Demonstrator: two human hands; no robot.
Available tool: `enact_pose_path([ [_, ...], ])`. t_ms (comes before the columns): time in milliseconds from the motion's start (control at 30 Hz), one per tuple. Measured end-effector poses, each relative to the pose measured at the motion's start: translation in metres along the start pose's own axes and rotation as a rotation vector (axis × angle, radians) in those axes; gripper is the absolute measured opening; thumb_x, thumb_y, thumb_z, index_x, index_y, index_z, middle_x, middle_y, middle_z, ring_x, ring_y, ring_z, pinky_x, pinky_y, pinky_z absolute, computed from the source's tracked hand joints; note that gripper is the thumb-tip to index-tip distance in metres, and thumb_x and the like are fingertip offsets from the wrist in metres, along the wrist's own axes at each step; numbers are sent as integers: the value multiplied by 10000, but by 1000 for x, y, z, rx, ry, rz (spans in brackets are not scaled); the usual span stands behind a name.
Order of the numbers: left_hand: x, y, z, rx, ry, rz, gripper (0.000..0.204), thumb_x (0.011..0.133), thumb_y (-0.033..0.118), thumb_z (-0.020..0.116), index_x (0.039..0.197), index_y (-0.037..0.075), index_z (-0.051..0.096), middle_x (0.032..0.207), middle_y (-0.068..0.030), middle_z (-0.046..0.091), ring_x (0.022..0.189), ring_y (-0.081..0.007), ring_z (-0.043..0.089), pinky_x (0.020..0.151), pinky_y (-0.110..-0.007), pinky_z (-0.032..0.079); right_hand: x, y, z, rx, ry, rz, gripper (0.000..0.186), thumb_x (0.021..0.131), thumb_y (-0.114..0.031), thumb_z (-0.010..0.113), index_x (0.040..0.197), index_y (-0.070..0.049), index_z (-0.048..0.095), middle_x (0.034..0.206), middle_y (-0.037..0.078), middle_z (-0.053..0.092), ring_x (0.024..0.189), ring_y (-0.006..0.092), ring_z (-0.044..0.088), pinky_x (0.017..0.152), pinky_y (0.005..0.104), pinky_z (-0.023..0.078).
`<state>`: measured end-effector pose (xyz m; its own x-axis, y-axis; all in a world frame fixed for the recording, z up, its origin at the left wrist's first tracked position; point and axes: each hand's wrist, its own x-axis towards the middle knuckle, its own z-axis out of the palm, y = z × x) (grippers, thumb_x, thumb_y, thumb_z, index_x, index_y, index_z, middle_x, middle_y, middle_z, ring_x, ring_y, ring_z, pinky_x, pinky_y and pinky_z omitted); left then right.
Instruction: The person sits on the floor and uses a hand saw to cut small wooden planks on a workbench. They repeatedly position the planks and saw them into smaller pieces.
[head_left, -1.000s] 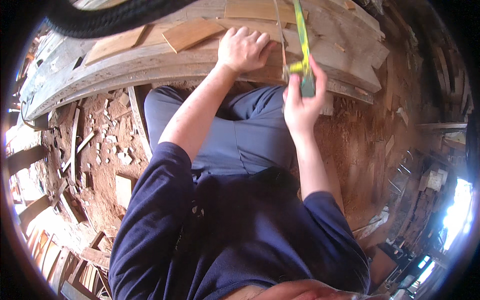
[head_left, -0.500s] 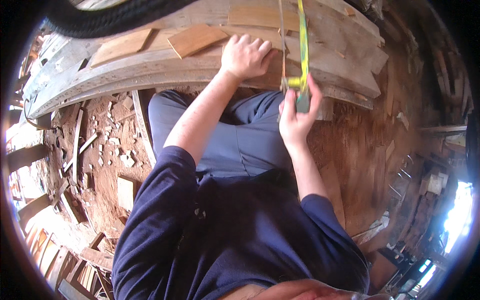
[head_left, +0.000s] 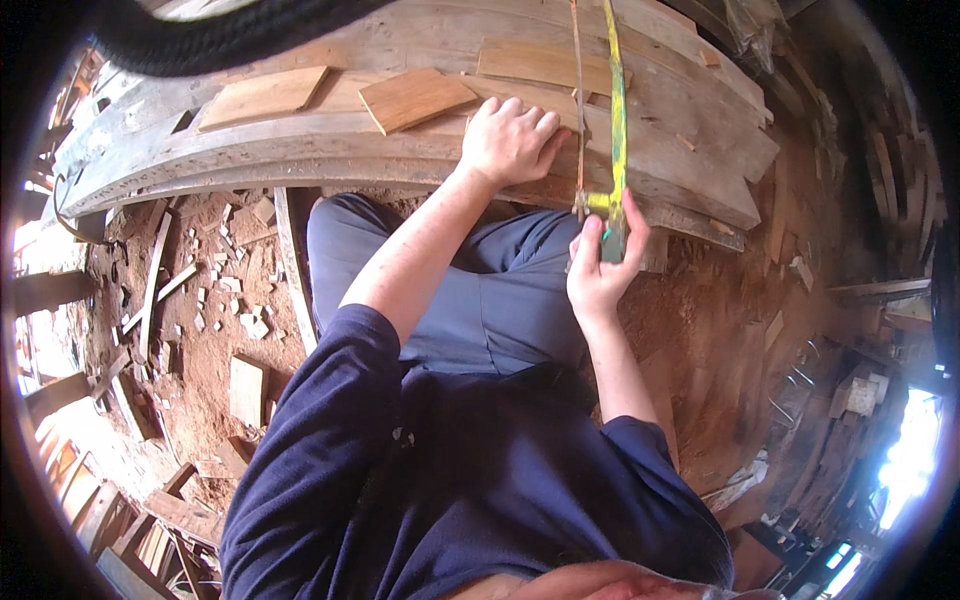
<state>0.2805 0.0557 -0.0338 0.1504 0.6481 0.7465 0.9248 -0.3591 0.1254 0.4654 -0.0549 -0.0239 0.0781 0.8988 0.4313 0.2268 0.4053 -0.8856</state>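
Note:
My right hand (head_left: 603,270) is closed round the dark green handle of a bow saw (head_left: 619,130) with a yellow-green frame and a thin, brownish blade. The saw points away from me, across the front edge of the wooden bench (head_left: 240,158). The blade passes just right of my left hand (head_left: 510,142), beside the end of a reddish-brown board (head_left: 552,184). Curled fingers of my left hand press down on this board at the bench edge; its underside is hidden. Whether the blade touches the board I cannot tell.
On the bench lie a flat wooden piece (head_left: 417,100), another thin board (head_left: 264,97) and a longer board (head_left: 540,66) farther back. Small wood offcuts (head_left: 230,284) litter the dirt floor at left. A black cord (head_left: 230,40) crosses the upper left.
My right hand has drawn the saw back toward my body. The left hand stays on the board. The whole view has shifted slightly, with the bench lower and farther right.

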Motion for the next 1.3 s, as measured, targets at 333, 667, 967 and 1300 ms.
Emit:
enact_pose_path([
  [333,-2,1,-2,-18,-36,7,243,916,424,720,846,194,681,772,10,715,754,-216,671,698,-417,490,-4,6,5,-7,-4,-54,448,1042,-25,629,1459,34,477,1292,190,622,795,122,644,674,260,545],
  [667,-1,2,-3,-26,-52,-9,274,940,424,694,830,174,679,782,-4,726,766,-232,682,722,-420,503,-8,31,-2,-194,-30,-226,507,1049,-11,619,1515,-47,423,1061,69,602,637,67,538,557,220,481],
  [967,1,4,-2,23,-70,-38,265,936,421,701,858,168,683,814,-10,731,787,-248,677,732,-413,500,-12,46,-5,-190,-52,-253,532,1049,-28,634,1520,-64,389,1095,75,584,671,76,569,575,226,497],
  [1300,1,4,0,4,-8,-24,291,939,428,706,828,164,656,786,-10,696,764,-245,659,704,-415,489,-25,50,3,163,-29,101,224,1046,-96,684,1117,-57,476,803,12,584,663,94,581,616,268,499],
])
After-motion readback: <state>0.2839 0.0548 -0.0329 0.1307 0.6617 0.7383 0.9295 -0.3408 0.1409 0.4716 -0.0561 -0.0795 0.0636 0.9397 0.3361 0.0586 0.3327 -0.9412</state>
